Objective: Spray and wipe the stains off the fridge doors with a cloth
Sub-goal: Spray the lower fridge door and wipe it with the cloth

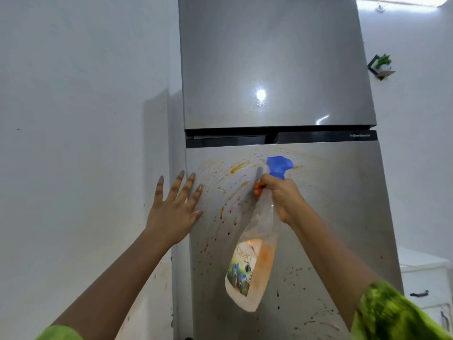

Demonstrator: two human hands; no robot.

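Plastic spray bottle, clear with blue trigger, probably light but slick; right hand grip clenched on its neck, left hand splayed at nine o'clock.

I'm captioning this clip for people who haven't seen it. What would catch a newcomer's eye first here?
The orange stains, smeared in arcs and spattered down the lower fridge door, stand out first. In front of them the right hand grips a spray bottle with a blue trigger head. The left hand is spread open at the door's left edge.
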